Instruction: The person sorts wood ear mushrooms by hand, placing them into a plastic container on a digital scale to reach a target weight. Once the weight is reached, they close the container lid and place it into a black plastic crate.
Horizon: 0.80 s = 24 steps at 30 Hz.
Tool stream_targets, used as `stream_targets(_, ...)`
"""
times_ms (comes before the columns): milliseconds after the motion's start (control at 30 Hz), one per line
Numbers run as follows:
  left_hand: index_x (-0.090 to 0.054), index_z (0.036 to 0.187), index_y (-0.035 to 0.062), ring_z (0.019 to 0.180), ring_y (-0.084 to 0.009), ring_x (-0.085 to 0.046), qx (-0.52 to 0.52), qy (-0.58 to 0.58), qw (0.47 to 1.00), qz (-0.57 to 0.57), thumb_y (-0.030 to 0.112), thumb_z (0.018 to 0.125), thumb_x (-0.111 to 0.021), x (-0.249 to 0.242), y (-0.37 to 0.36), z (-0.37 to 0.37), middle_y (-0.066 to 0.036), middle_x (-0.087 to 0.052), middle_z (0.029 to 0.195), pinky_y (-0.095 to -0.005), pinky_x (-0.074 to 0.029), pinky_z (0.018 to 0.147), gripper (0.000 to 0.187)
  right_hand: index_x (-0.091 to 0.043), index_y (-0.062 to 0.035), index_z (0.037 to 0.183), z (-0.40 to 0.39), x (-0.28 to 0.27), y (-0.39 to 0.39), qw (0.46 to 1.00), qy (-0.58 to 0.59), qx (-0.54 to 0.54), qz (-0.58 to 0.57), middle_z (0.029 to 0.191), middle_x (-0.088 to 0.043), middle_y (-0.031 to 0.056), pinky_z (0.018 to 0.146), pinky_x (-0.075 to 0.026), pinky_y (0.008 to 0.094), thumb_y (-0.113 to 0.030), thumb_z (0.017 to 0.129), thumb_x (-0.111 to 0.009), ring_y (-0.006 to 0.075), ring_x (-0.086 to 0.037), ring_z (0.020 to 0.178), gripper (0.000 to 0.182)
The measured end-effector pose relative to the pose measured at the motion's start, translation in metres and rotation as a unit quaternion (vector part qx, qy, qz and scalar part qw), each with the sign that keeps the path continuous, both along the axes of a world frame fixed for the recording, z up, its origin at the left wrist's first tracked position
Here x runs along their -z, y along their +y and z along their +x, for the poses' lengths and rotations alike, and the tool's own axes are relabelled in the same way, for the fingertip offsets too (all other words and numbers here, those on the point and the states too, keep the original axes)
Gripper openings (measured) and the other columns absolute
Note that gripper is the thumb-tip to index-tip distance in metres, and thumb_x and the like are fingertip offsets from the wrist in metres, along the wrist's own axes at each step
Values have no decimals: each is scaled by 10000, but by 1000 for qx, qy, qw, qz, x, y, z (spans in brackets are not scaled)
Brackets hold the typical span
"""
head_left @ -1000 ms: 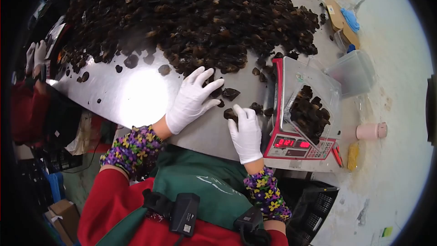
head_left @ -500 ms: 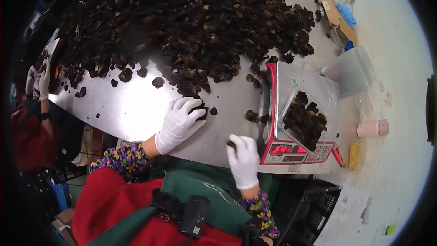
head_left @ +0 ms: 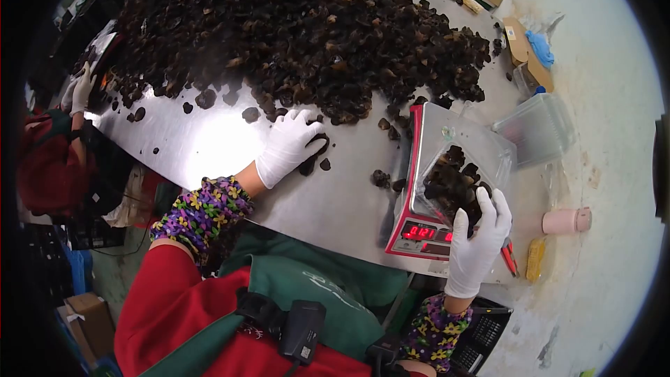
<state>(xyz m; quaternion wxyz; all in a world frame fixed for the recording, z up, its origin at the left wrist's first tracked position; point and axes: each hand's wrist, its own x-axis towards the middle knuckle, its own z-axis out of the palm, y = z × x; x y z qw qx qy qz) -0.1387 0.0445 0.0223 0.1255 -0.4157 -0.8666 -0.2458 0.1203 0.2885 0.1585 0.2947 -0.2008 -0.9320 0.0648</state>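
While the left hand point(head_left: 285, 148) is cupping wood-ear fungus point(head_left: 308, 166) under half-curled fingers, the right hand point(head_left: 477, 246), fingers parted, grip unclear, is needing lightness over the digital scale point(head_left: 419, 231).

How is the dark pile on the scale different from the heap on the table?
The heap is far bigger than the scale pile. The heap spreads across the metal table; the pile, by the right hand, sits on the red-edged scale. Both are dark, irregular pieces.

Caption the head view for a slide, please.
Left hand at loose dark pieces, right hand at a heap of them on the scale.
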Motion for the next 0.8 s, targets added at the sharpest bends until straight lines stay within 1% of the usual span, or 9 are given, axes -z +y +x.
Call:
stream_targets(133,-648,928,113,936,-275,-595,33,26,999,8,188,855,-712,10,-9,-1,-75,-576,1000,-381,-512,756,123,-673,-78,1254,19,6,-8,997,71,14,-17,1367,-547,154,926,-473,389,-52,878,-710,301,-557,1173,379)
stream_targets(267,-648,935,104,926,-299,-589,32,12,997,75,162,838,-732,12,-10,-1,-88,-576,978,-403,-516,768,140,-686,-81,1216,37,6,-13,995,102,-2,9,1334,-567,144,891,-480,392,-53,887,-692,293,-582,1128,330)
stream_targets(367,-663,951,69,902,-251,-626,14,-19,988,153,127,863,-735,10,-12,-7,-74,-615,949,-362,-522,781,127,-697,-73,1172,46,4,-23,992,128,1,17,1243,-612,138,893,-482,392,-125,971,-635,295,-613,1077,217)
stream_targets(433,-656,976,32,866,-132,-633,-79,-297,894,328,114,938,-700,-10,-11,-5,-24,-657,899,-305,-510,783,100,-699,-71,1164,54,7,-26,991,127,4,28,1214,-628,135,896,-484,395,-163,999,-617,295,-618,1064,206)
stream_targets(467,-667,1006,28,840,-58,-608,-88,-374,845,372,174,983,-688,-7,-15,-16,10,-672,889,-259,-511,749,150,-701,-70,1156,58,9,-27,992,127,17,21,1211,-630,132,897,-484,395,-162,996,-623,293,-618,1064,201)
stream_targets(567,-679,1104,63,773,-92,-643,-56,-586,653,477,252,1022,-640,-3,-26,-42,0,-686,896,-268,-553,646,210,-707,-67,1129,65,16,-31,990,138,37,15,1211,-634,127,897,-485,397,-157,983,-641,291,-620,1064,184)
stream_targets(633,-671,1151,80,796,-121,-662,-47,-606,638,473,282,1022,-636,-27,-21,-37,-6,-693,956,-299,-578,648,242,-711,-67,1116,68,21,-36,989,139,60,-6,1207,-635,126,906,-486,400,-133,974,-644,292,-619,1068,171)
stream_targets(733,-672,1180,114,858,-156,-677,4,-700,528,482,365,972,-696,-41,-5,-34,-26,-693,1055,-335,-607,663,327,-691,-37,1153,71,22,-42,989,124,75,-13,1219,-642,149,986,-469,419,-137,994,-617,317,-612,1133,202)
stream_targets(800,-678,1164,109,815,-178,-686,-15,-726,507,464,373,960,-710,-49,13,-27,-22,-702,981,-349,-620,709,335,-692,-42,1154,73,21,-44,988,127,85,-13,1217,-643,148,985,-469,418,-129,989,-620,319,-612,1131,200)
